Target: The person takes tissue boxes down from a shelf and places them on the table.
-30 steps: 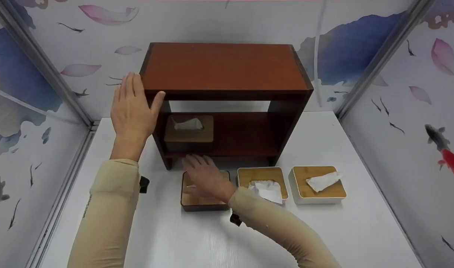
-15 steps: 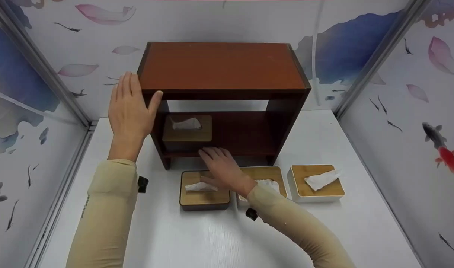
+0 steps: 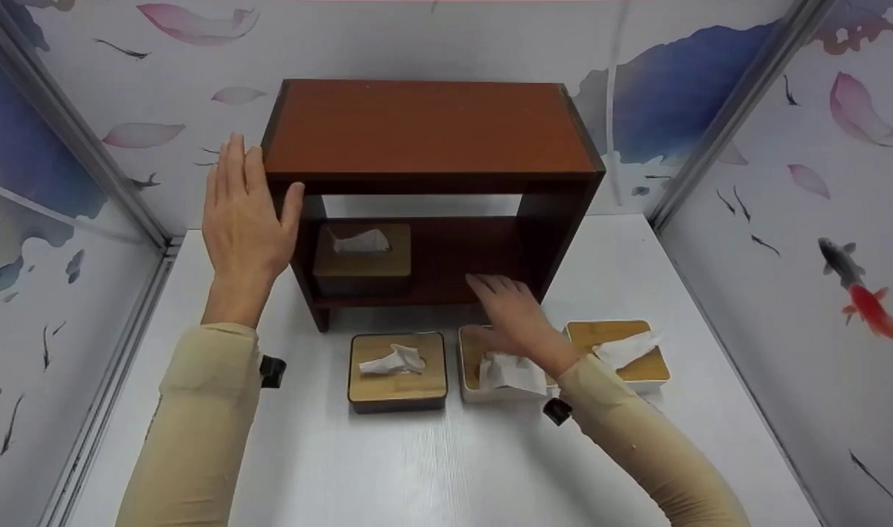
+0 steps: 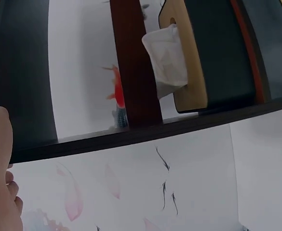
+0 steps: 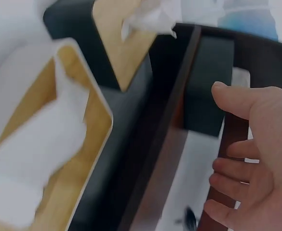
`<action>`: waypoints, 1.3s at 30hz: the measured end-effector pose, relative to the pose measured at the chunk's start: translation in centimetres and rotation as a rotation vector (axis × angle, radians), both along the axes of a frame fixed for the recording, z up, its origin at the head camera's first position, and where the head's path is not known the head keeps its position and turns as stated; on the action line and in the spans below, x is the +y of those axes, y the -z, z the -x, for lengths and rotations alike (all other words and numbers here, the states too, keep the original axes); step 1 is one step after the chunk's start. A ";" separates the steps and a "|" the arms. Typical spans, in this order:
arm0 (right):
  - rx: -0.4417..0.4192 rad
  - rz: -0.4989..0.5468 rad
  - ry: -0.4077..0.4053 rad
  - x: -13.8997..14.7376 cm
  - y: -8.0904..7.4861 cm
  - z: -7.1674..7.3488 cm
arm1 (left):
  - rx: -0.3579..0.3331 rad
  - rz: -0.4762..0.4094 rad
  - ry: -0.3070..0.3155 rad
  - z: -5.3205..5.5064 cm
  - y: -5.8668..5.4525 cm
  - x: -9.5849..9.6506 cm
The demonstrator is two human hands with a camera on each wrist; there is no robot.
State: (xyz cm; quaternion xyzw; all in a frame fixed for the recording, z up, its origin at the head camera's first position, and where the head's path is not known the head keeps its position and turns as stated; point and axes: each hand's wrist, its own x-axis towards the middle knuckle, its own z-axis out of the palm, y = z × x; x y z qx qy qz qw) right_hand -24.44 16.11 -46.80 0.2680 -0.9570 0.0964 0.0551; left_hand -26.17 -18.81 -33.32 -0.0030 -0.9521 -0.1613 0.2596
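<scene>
With its fingers straight, my left hand (image 3: 241,219) rests against the left side of the reddish-brown wooden shelf (image 3: 432,128). My right hand (image 3: 518,318) hovers over the back of a white tissue box (image 3: 470,391) with a bamboo lid, its fingers loosely extended and holding nothing; contact with the box cannot be made out. Left of that box sits a dark tissue box (image 3: 366,389). To its right is another white tissue box (image 3: 637,337), partly covered by the sleeve. One more dark tissue box (image 3: 362,267) stands on the shelf's lower board at the left.
The lower board (image 3: 465,256) extends to the right beside the dark box. A white table (image 3: 388,468) lies under everything. Printed white panels (image 3: 432,44) enclose the back and sides. A black wrist camera (image 3: 558,411) sits on the right sleeve.
My right hand has moved rightward from the front dark tissue box to the middle white one, uncovering the dark box. My left hand has stayed against the shelf. The view has shifted slightly.
</scene>
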 end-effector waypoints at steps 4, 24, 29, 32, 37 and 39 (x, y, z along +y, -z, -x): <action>-0.029 0.015 0.039 2.7 -0.9 -0.4 | 0.092 0.017 0.014 -0.6 1.2 -0.4; -0.097 -0.014 0.309 12.0 -8.8 -0.2 | 0.147 0.166 0.026 -4.2 9.8 1.1; -0.062 0.027 0.364 12.3 -12.0 0.8 | 0.139 0.269 0.116 -4.9 10.0 2.9; -0.032 0.053 0.387 12.2 -13.9 1.3 | 0.070 0.280 0.199 -4.6 9.8 4.0; 0.035 0.088 0.363 11.3 -16.5 1.9 | -0.043 0.306 0.258 -3.1 9.9 5.5; 0.066 0.099 0.340 10.6 -17.2 2.2 | -0.083 0.317 0.276 -2.3 9.8 6.1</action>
